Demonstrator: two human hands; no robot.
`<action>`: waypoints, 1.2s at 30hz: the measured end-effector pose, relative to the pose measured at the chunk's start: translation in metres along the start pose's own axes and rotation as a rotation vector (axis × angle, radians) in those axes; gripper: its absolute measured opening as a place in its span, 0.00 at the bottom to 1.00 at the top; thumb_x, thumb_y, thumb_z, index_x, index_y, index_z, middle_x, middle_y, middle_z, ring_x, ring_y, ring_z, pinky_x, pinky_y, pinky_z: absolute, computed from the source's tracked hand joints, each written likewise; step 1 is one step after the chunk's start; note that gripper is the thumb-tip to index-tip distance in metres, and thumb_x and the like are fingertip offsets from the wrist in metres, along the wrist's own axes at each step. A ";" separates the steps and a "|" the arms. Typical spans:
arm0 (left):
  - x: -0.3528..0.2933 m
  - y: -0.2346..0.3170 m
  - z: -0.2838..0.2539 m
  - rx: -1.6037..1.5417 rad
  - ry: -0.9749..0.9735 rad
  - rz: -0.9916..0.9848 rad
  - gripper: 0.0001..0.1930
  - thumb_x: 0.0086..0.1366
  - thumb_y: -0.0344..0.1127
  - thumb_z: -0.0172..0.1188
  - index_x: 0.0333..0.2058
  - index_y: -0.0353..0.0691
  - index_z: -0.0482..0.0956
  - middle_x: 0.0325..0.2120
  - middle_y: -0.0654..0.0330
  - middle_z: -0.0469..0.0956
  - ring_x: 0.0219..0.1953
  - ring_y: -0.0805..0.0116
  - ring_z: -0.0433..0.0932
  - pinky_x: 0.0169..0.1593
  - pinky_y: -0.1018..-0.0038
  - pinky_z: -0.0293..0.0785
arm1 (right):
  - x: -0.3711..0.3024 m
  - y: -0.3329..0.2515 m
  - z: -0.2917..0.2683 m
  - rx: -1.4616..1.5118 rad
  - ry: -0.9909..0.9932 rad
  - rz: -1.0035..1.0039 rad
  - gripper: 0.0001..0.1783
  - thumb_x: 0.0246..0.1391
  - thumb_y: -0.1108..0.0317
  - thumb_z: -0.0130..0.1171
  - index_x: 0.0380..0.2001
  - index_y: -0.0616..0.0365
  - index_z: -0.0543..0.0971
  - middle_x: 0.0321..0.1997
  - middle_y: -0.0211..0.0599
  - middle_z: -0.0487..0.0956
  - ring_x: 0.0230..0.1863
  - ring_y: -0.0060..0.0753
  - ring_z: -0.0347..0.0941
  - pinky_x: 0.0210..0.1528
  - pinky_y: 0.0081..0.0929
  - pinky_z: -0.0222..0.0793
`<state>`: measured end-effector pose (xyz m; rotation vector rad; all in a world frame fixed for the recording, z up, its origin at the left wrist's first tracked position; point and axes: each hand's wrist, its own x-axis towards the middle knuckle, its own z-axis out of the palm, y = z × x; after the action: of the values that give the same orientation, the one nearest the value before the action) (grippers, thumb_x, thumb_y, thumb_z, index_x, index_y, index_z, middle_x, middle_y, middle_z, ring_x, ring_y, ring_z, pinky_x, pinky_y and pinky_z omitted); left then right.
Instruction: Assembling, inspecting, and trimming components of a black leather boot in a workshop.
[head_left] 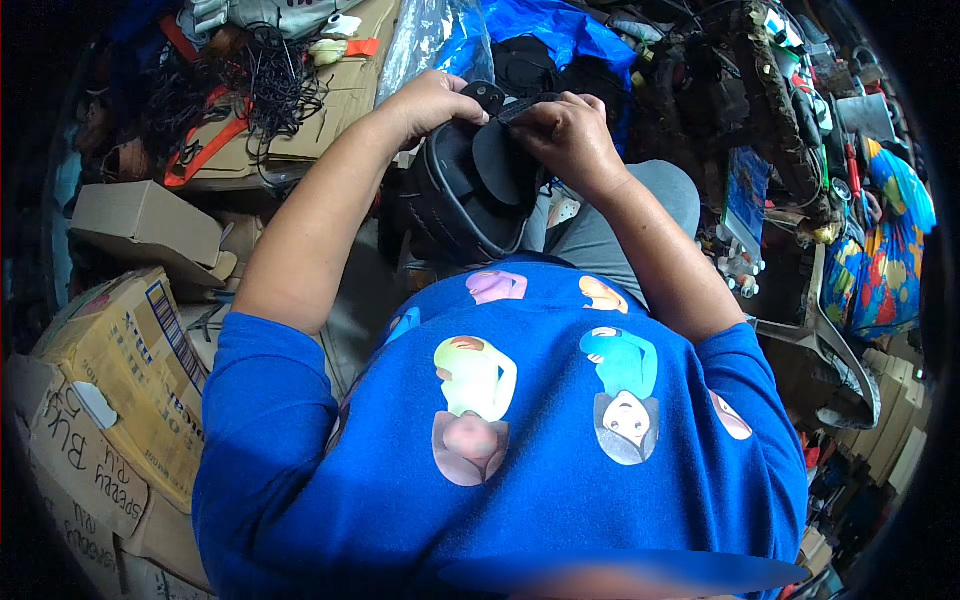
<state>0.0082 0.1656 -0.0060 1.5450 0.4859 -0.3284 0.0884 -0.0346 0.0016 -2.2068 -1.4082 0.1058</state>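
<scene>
A black, rounded, leather-like item with a stitched rim and dark flaps inside rests at my lap, its open side toward me. I cannot tell its exact kind. My left hand is closed at its upper left, pinching a short black tab with small metal-looking studs. Close beside it, my right hand pinches a narrow black strap between thumb and fingers. The tab and the strap nearly meet above the item's rim. Whether they are joined is too small to see.
Beyond my hands lie a clear plastic bag, a blue plastic sheet and round black pieces. Tangled black cords and orange straps cover cardboard at left. Boxes stand nearer; a cluttered rack is at right.
</scene>
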 end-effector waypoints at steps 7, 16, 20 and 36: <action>0.003 -0.004 -0.003 -0.012 -0.038 -0.018 0.12 0.46 0.28 0.62 0.31 0.30 0.78 0.24 0.57 0.79 0.23 0.73 0.76 0.31 0.79 0.74 | 0.000 0.001 0.001 0.014 0.014 -0.006 0.06 0.42 0.61 0.59 0.26 0.43 0.82 0.27 0.28 0.79 0.36 0.34 0.71 0.49 0.38 0.55; 0.002 -0.005 -0.002 -0.011 -0.002 -0.010 0.12 0.44 0.28 0.63 0.30 0.29 0.78 0.24 0.56 0.79 0.23 0.71 0.77 0.30 0.78 0.75 | 0.001 -0.001 0.004 -0.008 0.041 0.003 0.06 0.41 0.61 0.59 0.26 0.43 0.82 0.27 0.28 0.79 0.36 0.35 0.71 0.48 0.38 0.55; -0.003 -0.002 0.005 -0.020 0.036 -0.002 0.12 0.47 0.28 0.63 0.31 0.28 0.77 0.26 0.56 0.79 0.26 0.72 0.77 0.33 0.78 0.74 | 0.001 -0.003 0.008 -0.008 0.045 0.031 0.05 0.42 0.62 0.59 0.25 0.43 0.82 0.26 0.29 0.79 0.35 0.35 0.71 0.48 0.39 0.55; -0.006 -0.005 0.003 0.044 0.021 0.042 0.14 0.46 0.30 0.65 0.32 0.29 0.78 0.26 0.55 0.79 0.26 0.70 0.78 0.33 0.76 0.74 | -0.004 -0.004 -0.002 -0.047 0.038 -0.042 0.06 0.42 0.64 0.59 0.28 0.45 0.80 0.27 0.29 0.79 0.36 0.35 0.72 0.50 0.41 0.54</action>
<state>0.0010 0.1620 -0.0079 1.6007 0.4643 -0.2920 0.0837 -0.0377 0.0041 -2.2038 -1.4498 0.0166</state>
